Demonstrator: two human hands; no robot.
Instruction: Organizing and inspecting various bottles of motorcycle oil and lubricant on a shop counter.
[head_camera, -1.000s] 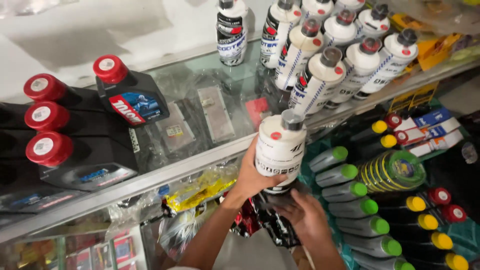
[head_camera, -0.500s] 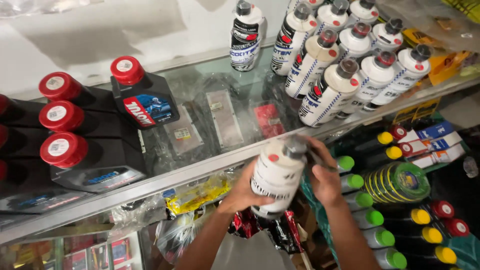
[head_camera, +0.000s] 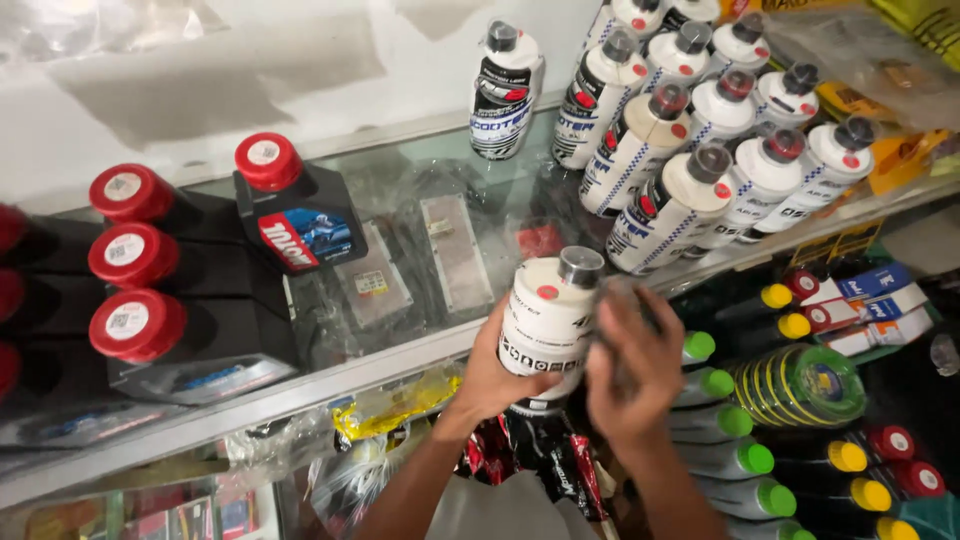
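The white bottle (head_camera: 548, 322) sits in our hands at the near edge of the glass shelf (head_camera: 400, 270): left hand (head_camera: 492, 375) grips its base, right hand (head_camera: 630, 362) wraps the side by the grey cap (head_camera: 580, 266). We should hold it upright and firm, clear of the bottle row (head_camera: 700, 150)

White bottle (head_camera: 545, 320) between both hands

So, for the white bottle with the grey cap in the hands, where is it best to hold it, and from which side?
Probably around the white bottle's cylindrical body, from the left, as the left hand does. The body is broad and upright, while the grey cap is small. The right hand is against its right side.
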